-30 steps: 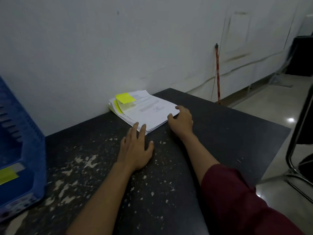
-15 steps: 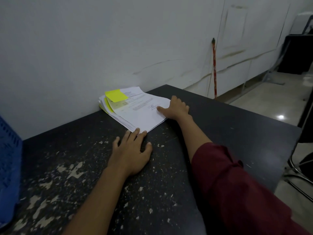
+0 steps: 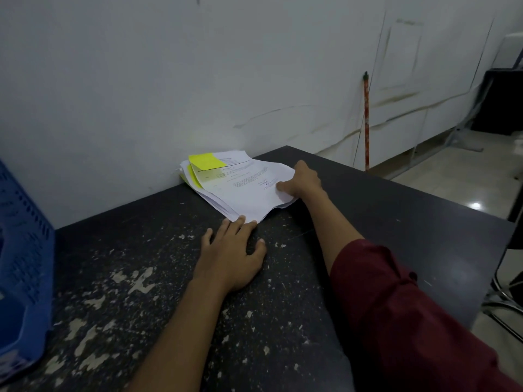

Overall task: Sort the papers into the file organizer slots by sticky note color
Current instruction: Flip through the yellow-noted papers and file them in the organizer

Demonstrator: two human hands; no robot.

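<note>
Judging by how things lie, the sorting is at an early or middle point. A thick stack of papers [image 3: 243,193] lies unsorted on the dark desk [image 3: 382,216], pushed up against the wall, well apart from the blue file organizer [image 3: 25,250] at the left edge of view. Every sheet in that stack has yet to go into a slot.

Only the organizer's perforated outer wall shows. Its slots are out of sight, so I cannot tell what is filed in them, if anything.

The left hand [image 3: 232,256] lies flat on the desk with fingers straight and spread, holding nothing, its fingertips touching the near corner of the stack. The right hand [image 3: 304,182] pinches the stack's right edge, thumb on top and fingers curled at the side, and the paper bows up there, so the step in hand looks like taking up the top sheet.

A yellow sticky note [image 3: 202,160] sits at that sheet's far corner. More yellow peeks out lower in the stack.
</note>
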